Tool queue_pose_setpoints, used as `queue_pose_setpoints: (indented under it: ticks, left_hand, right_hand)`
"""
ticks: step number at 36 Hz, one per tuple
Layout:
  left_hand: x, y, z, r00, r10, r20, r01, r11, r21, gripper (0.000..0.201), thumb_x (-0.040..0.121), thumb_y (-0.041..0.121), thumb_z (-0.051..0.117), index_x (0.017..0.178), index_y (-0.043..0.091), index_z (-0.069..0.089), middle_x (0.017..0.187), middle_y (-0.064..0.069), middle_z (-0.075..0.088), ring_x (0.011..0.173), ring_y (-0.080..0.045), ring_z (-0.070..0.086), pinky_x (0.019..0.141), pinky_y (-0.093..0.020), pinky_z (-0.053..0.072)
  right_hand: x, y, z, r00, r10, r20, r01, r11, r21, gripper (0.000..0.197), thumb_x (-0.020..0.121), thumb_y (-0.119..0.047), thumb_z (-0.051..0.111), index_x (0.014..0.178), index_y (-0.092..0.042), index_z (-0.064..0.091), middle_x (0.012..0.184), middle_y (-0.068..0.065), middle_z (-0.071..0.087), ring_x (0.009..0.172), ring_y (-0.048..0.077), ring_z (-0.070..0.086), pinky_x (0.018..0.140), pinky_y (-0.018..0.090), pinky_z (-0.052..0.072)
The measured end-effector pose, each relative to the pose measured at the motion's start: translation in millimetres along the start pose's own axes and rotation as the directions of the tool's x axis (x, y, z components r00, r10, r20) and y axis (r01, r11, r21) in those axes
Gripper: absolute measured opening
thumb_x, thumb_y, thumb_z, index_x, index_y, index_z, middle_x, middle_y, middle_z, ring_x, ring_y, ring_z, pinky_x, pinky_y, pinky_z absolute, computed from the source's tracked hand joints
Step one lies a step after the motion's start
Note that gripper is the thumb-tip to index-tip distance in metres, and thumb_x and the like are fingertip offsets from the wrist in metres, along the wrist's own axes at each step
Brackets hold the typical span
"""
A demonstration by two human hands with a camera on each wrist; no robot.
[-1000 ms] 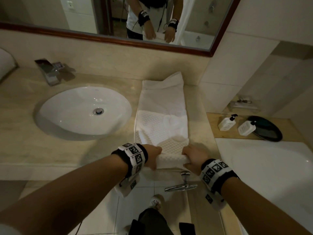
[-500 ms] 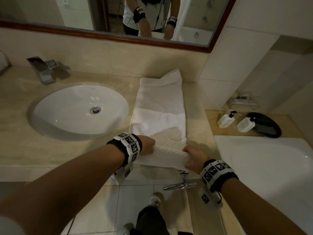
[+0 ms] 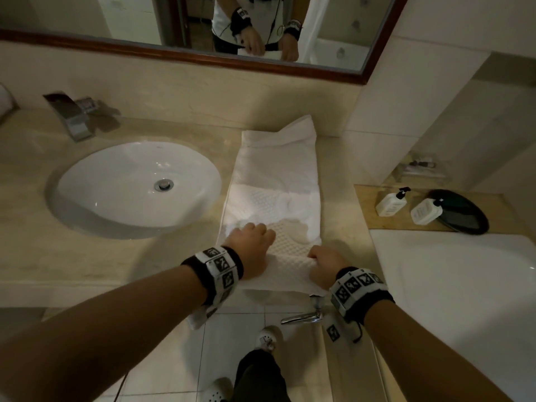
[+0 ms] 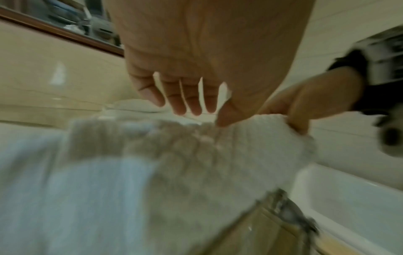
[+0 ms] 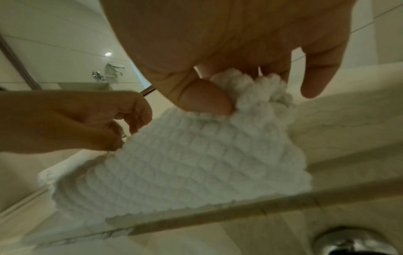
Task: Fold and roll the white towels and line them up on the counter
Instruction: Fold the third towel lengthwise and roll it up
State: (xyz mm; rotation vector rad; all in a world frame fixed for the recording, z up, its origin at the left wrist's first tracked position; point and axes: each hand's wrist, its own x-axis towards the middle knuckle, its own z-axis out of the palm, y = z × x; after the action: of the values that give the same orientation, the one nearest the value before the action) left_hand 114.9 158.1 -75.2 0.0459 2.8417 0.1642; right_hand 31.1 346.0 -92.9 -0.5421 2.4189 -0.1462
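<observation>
A white towel (image 3: 275,175), folded into a long strip, lies on the counter (image 3: 121,256) right of the sink, with its far end against the wall. The near end is waffle-textured (image 5: 196,163) and hangs a little over the counter's front edge. My right hand (image 3: 324,264) pinches the near right corner between thumb and fingers (image 5: 218,96). My left hand (image 3: 251,242) sits on the towel's left side with curled fingers. Its thumb presses into a raised fold (image 4: 222,120), and the fingers (image 4: 191,103) curl just behind it.
A white oval sink (image 3: 139,187) with a chrome faucet (image 3: 72,114) is to the left. Two pump bottles (image 3: 390,203) and a dark oval tray (image 3: 464,210) stand on a ledge to the right, above a white bathtub (image 3: 464,285). A chrome tap (image 3: 307,316) sticks out below the counter edge.
The near end, bunched between both hands a second ago, now lies spread out. My left hand has moved forward onto the towel. The right hand stays at the near corner.
</observation>
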Motion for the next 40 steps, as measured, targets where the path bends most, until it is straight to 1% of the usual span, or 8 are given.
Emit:
queue_pose_setpoints:
  ticks: [5, 13, 17, 21, 26, 30, 35, 40]
  left_hand:
    - [-19.3, 14.5, 31.9, 0.992, 0.087, 0.091, -0.099, 0.985, 0.139, 0.086, 0.074, 0.041, 0.069, 0.143, 0.014, 0.023, 0.135, -0.005, 0.035, 0.116, -0.028, 0.041, 0.088, -0.044, 0.042]
    - [15.0, 12.9, 22.4, 0.981, -0.018, 0.195, 0.009, 0.999, 0.046, 0.042, 0.085, 0.035, 0.062, 0.121, 0.015, 0.053, 0.121, -0.007, 0.056, 0.110, -0.027, 0.055, 0.092, -0.041, 0.049]
    - [30.0, 9.3, 9.2, 0.957, -0.052, 0.286, 0.031, 0.996, 0.078, 0.041, 0.084, 0.036, 0.061, 0.121, 0.020, 0.056, 0.121, -0.007, 0.051, 0.114, -0.029, 0.050, 0.097, -0.044, 0.042]
    - [39.8, 3.0, 5.3, 0.906, -0.044, 0.421, 0.063, 0.998, -0.031, 0.042, 0.084, 0.034, 0.058, 0.122, 0.019, 0.056, 0.122, -0.006, 0.059, 0.109, -0.026, 0.058, 0.095, -0.040, 0.049]
    - [38.2, -1.9, -6.7, 0.942, -0.078, 0.326, 0.104, 0.993, -0.064, 0.049, 0.087, 0.030, 0.059, 0.131, 0.018, 0.042, 0.129, -0.009, 0.052, 0.116, -0.029, 0.053, 0.093, -0.038, 0.045]
    - [28.5, 9.4, 1.3, 0.996, -0.053, 0.065, 0.047, 0.995, 0.090, 0.046, 0.086, 0.028, 0.057, 0.128, 0.018, 0.041, 0.127, -0.006, 0.048, 0.116, -0.028, 0.048, 0.094, -0.043, 0.041]
    - [19.1, 7.7, 33.8, 0.989, -0.071, 0.132, 0.051, 0.988, 0.143, 0.085, 0.074, 0.042, 0.070, 0.141, 0.016, 0.024, 0.133, -0.008, 0.040, 0.121, -0.029, 0.042, 0.102, -0.046, 0.035]
    - [32.6, 1.6, 20.0, 0.985, -0.075, 0.155, 0.068, 0.996, 0.051, 0.073, 0.078, 0.035, 0.070, 0.137, 0.017, 0.031, 0.130, -0.009, 0.047, 0.117, -0.029, 0.049, 0.095, -0.042, 0.040]
  right_hand:
    - [-1.6, -3.0, 3.6, 0.995, 0.053, -0.083, -0.051, 0.998, 0.024, 0.013, 0.086, -0.012, 0.044, 0.095, -0.020, 0.046, 0.099, 0.006, 0.049, 0.092, 0.024, 0.048, 0.085, 0.032, 0.043]
    - [-17.2, -22.2, 33.0, 0.807, -0.353, -0.473, 0.238, 0.928, -0.288, 0.033, 0.070, -0.026, 0.041, 0.091, -0.011, 0.061, 0.093, 0.006, 0.058, 0.080, 0.030, 0.060, 0.071, 0.040, 0.049]
    - [-20.5, -18.8, 52.1, 0.927, -0.314, -0.205, 0.223, 0.902, -0.370, 0.089, 0.077, -0.056, 0.056, 0.146, -0.011, 0.024, 0.149, 0.009, 0.029, 0.137, 0.028, 0.029, 0.116, 0.043, 0.017]
    - [-10.2, -14.9, 59.3, 0.948, -0.264, -0.177, 0.159, 0.876, -0.456, 0.103, 0.073, -0.046, 0.069, 0.150, -0.011, 0.011, 0.154, 0.011, 0.019, 0.140, 0.029, 0.022, 0.119, 0.045, 0.006]
    - [6.5, -12.7, 49.9, 0.920, -0.295, -0.257, 0.167, 0.890, -0.425, 0.074, 0.051, -0.036, 0.081, 0.118, -0.014, 0.060, 0.112, 0.005, 0.062, 0.098, 0.027, 0.064, 0.095, 0.040, 0.046]
    - [15.3, -14.1, 26.1, 0.911, -0.317, -0.264, 0.209, 0.906, -0.368, 0.057, 0.087, -0.037, 0.056, 0.138, -0.018, 0.039, 0.135, 0.001, 0.049, 0.123, 0.023, 0.047, 0.107, 0.034, 0.028]
    - [23.2, -15.9, 17.5, 0.908, -0.339, -0.247, 0.236, 0.899, -0.369, 0.050, 0.083, -0.044, 0.055, 0.128, -0.024, 0.045, 0.121, -0.002, 0.055, 0.110, 0.021, 0.052, 0.099, 0.034, 0.034]
    - [30.6, -16.9, 10.3, 0.912, -0.337, -0.232, 0.232, 0.893, -0.385, 0.045, 0.082, -0.044, 0.052, 0.122, -0.025, 0.048, 0.118, -0.002, 0.058, 0.107, 0.020, 0.054, 0.097, 0.034, 0.036]
